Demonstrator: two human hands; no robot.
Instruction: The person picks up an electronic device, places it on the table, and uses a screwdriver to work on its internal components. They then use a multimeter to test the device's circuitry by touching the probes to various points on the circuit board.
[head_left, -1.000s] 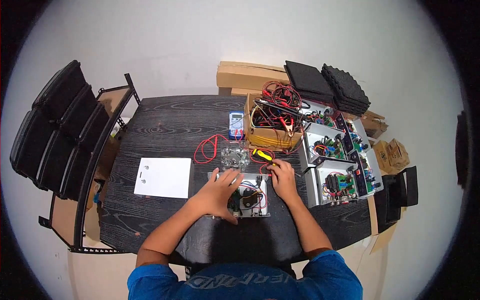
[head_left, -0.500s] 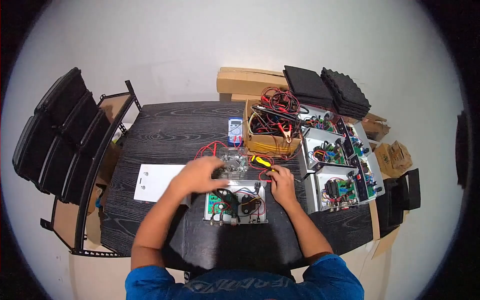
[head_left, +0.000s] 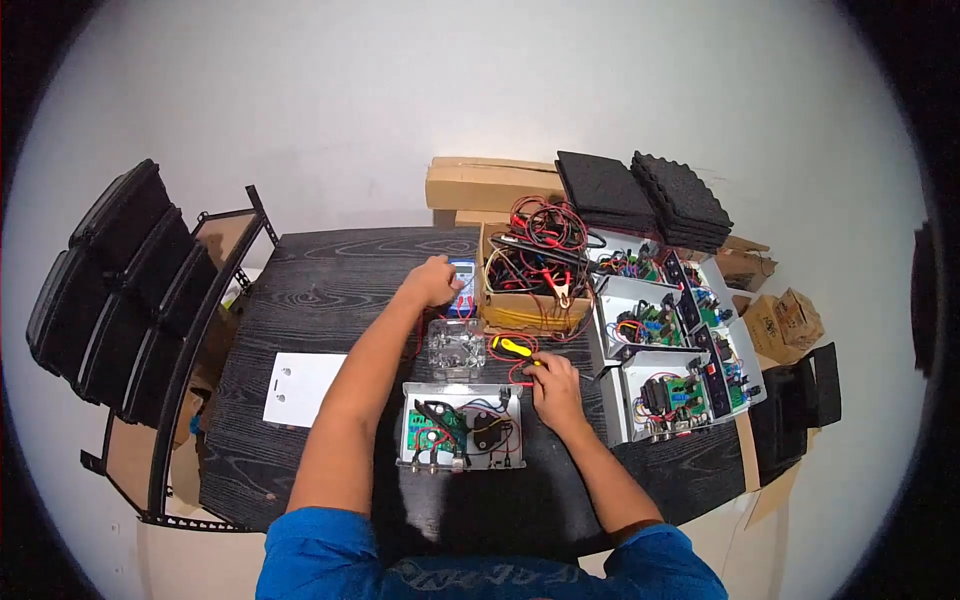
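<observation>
At the left edge of the blue multimeter is my left hand, its fingers bent and partly hidden. My right hand is closed around the lower end of a yellow and black screwdriver, to the right of a clear plastic tray of small parts. In front of the tray lies an open metal case with a green circuit board, black parts and wires. Red test leads run beside the tray.
A white cover lies at the left. Behind the tray stands a cardboard box of cables and clips. Several open cases with circuit boards stand at the right. Black foam sheets sit behind; black bins are at far left.
My left hand has moved from over the clear tray and open case, up and away to the multimeter. My right hand stays by the screwdriver. The whole view has shifted slightly.
</observation>
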